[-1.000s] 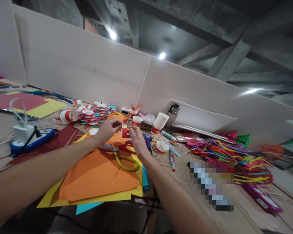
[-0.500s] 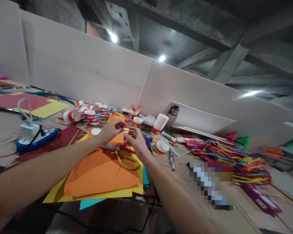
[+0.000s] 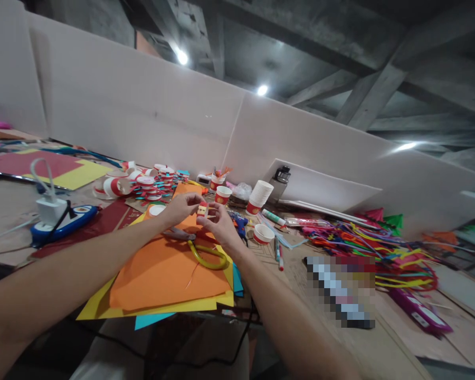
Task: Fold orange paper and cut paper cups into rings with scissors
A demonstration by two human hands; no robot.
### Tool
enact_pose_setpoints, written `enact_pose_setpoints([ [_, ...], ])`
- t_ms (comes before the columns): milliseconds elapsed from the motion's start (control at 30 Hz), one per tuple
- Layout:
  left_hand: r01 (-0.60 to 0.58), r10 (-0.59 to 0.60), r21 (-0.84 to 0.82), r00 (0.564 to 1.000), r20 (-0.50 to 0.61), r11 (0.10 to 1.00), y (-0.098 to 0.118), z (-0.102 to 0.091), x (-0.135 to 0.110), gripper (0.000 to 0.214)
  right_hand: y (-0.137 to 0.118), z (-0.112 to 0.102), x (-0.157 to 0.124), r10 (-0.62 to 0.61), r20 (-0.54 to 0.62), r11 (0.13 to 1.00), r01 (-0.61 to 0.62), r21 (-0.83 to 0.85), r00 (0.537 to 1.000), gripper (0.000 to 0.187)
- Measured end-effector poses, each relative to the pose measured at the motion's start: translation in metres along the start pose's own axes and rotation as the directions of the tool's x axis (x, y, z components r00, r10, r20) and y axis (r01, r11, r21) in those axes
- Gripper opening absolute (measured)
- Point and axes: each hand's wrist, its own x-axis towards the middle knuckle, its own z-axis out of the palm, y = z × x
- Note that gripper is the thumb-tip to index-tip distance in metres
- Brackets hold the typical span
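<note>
Both my hands meet above the orange paper sheet point(image 3: 170, 272), pinching one small red and yellow paper piece point(image 3: 201, 209) between them. My left hand point(image 3: 181, 207) grips it from the left with thumb and fingers closed. My right hand point(image 3: 220, 226) holds its right side, fingers curled. Just below the hands lie scissors with yellow handles point(image 3: 200, 252) on the orange sheet, which rests on yellow and blue sheets.
Red and white paper cups point(image 3: 259, 196) stand stacked behind, one low cup point(image 3: 263, 233) beside markers. Cut cup rings point(image 3: 150, 182) cluster at the back left. A power strip with a white charger point(image 3: 59, 219) lies left. Coloured paper strips point(image 3: 376, 245) pile up right. White boards wall the table.
My hands have turned the small piece and drawn closer together around it. The view has shifted slightly, so the table's things sit a little further right and up.
</note>
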Motion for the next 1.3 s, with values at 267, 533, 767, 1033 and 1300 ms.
enact_pose_setpoints([
  [267, 0.125, -0.222, -0.43, 0.957, -0.184, 0.894, -0.006, -0.006, 0.013, 0.017, -0.014, -0.027, 0.009, -0.08, 0.001, 0.978, 0.079, -0.193, 0.997, 0.032],
  [533, 0.089, -0.231, -0.515, 0.948, -0.219, 0.852, 0.006, -0.013, 0.011, 0.019, -0.027, -0.026, -0.018, 0.143, 0.486, 0.523, 0.352, -0.777, 0.862, 0.043],
  [767, 0.087, -0.236, -0.523, 0.945, -0.226, 0.848, 0.017, -0.015, 0.008, 0.015, -0.024, -0.022, -0.017, 0.181, 0.466, 0.446, 0.35, -0.824, 0.866, 0.057],
  [1033, 0.001, -0.083, -0.248, 0.944, -0.32, 0.969, -0.01, -0.016, 0.014, 0.017, -0.014, -0.027, -0.013, 0.124, 0.507, 0.471, 0.399, -0.787, 0.853, 0.047],
  [1300, -0.078, -0.001, -0.231, 0.946, -0.324, 0.97, 0.024, -0.018, 0.011, 0.02, -0.014, -0.02, -0.013, 0.021, 0.324, 0.464, 0.277, -0.842, 0.946, 0.053],
])
